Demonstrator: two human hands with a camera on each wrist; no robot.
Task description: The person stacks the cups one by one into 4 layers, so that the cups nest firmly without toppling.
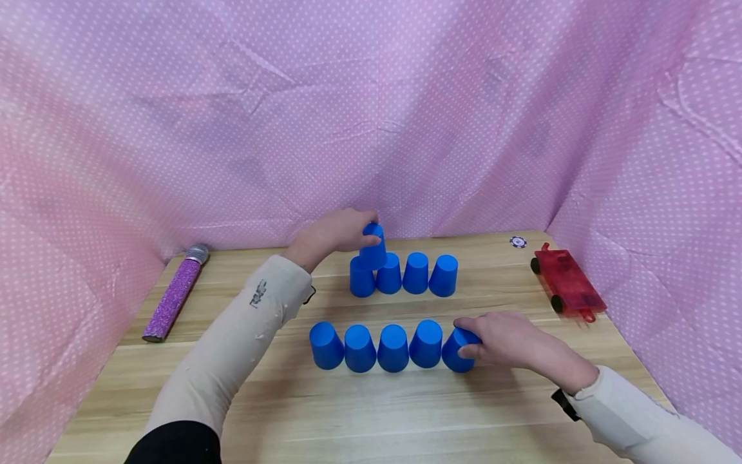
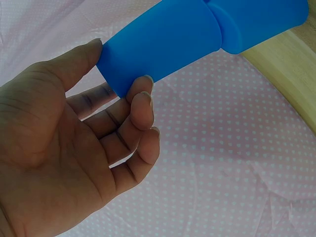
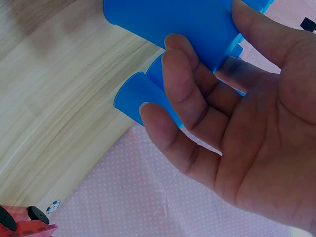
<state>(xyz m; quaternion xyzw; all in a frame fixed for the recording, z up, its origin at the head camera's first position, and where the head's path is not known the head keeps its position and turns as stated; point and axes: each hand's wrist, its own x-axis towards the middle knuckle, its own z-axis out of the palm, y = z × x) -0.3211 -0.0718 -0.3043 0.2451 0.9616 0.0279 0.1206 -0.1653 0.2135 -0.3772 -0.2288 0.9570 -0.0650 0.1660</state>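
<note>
Blue cups stand upside down in two rows on the wooden table. My left hand (image 1: 344,231) pinches one blue cup (image 1: 373,248) near its narrow end, thumb on one side and fingers on the other. That cup's rim sits over the tops of the two leftmost cups of the back row, the end one (image 1: 362,278) and its neighbour (image 1: 389,274). In the left wrist view the held cup (image 2: 163,44) meets another cup at its rim. My right hand (image 1: 504,338) grips the rightmost cup (image 1: 456,353) of the front row, thumb and fingers around its upper part.
Several more blue cups fill the front row, such as the leftmost one (image 1: 327,347). A purple glitter microphone (image 1: 176,298) lies at the left edge. On the right are a red toy cart (image 1: 570,281) and a poker chip (image 1: 518,242). Pink dotted cloth (image 1: 371,116) hangs behind the table (image 1: 371,425).
</note>
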